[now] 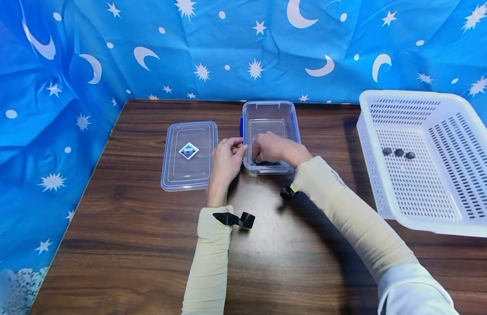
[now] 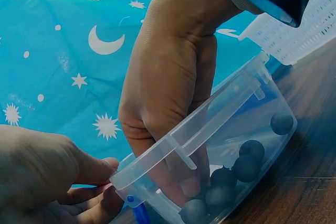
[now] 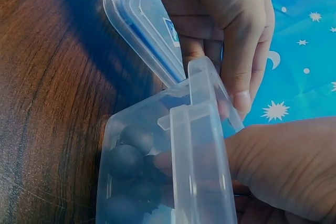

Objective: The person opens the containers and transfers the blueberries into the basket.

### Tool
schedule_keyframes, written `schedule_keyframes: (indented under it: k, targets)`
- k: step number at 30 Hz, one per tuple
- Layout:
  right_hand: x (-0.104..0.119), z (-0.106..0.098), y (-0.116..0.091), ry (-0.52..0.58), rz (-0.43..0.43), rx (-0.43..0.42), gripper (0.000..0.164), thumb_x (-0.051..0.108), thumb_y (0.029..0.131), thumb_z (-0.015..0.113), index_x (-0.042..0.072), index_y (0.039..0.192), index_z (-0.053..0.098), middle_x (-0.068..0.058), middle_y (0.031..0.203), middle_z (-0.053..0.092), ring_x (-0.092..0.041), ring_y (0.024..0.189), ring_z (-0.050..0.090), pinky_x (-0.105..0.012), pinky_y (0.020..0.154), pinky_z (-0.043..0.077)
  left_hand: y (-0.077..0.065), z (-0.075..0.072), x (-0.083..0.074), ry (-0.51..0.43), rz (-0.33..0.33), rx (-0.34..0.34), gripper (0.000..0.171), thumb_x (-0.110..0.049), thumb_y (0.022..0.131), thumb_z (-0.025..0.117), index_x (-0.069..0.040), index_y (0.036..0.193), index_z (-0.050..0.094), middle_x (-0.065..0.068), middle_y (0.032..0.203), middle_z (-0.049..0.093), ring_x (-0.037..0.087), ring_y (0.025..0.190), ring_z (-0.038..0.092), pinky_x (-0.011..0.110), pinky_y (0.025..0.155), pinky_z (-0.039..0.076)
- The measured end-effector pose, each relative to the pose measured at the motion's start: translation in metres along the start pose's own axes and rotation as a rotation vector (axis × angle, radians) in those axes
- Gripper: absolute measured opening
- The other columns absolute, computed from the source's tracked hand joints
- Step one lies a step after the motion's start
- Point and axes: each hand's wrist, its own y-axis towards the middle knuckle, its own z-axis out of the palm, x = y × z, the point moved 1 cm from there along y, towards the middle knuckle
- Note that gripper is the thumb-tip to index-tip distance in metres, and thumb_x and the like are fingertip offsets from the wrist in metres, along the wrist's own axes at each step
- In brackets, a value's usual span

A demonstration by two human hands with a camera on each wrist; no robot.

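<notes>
A clear plastic food container (image 1: 273,105) stands uncovered on the table, with a blue clip on its left side. My left hand (image 1: 226,159) pinches the container's near-left rim between thumb and fingers. My right hand (image 1: 273,146) reaches down inside it from above, fingers bent towards the bottom. Several small dark balls (image 2: 247,167) lie along the container's near end. In the left wrist view the right fingertips (image 2: 190,186) are right at these balls. Through the cloudy wall (image 3: 181,182) in the right wrist view, I cannot tell whether they grip one.
The clear lid (image 1: 176,170) with a blue-and-white label lies flat left of the container. On the right stands a large white slotted basket (image 1: 409,223) with three dark balls (image 1: 399,152) in a row on its floor. A blue star-and-moon cloth (image 1: 227,43) hangs behind the table (image 1: 129,245).
</notes>
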Motion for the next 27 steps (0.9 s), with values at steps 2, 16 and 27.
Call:
schedule_keyframes:
  k: [2,16,27]
  targets:
    - [0.0,0.0,-0.001,0.012,0.008,0.002,0.013,0.008,0.085,0.068,0.007,0.096,0.075,-0.007,0.099,0.073,-0.021,0.094,0.065,-0.034,0.086,0.052,0.0,0.001,0.0,-0.002,0.003,-0.001,0.026,-0.016,0.09,0.065,-0.004,0.113,0.069,0.01,0.099,0.067,0.02,0.087,0.067,0.033,0.079,0.051]
    - [-0.004,-0.015,-0.017,0.074,-0.029,-0.073,0.012,0.005,0.086,0.066,0.004,0.096,0.074,-0.007,0.095,0.073,-0.02,0.092,0.067,-0.036,0.085,0.053,0.0,0.001,0.0,-0.02,0.001,0.0,0.026,-0.015,0.09,0.065,-0.002,0.113,0.068,0.01,0.1,0.066,0.02,0.088,0.068,0.032,0.08,0.052]
    - [-0.007,-0.03,-0.033,0.113,0.028,-0.132,0.012,0.007,0.088,0.066,0.005,0.097,0.074,-0.007,0.095,0.073,-0.019,0.093,0.067,-0.038,0.089,0.051,0.0,0.0,0.0,-0.002,0.009,0.006,0.026,-0.017,0.091,0.065,-0.003,0.113,0.068,0.01,0.1,0.066,0.021,0.088,0.066,0.033,0.081,0.051]
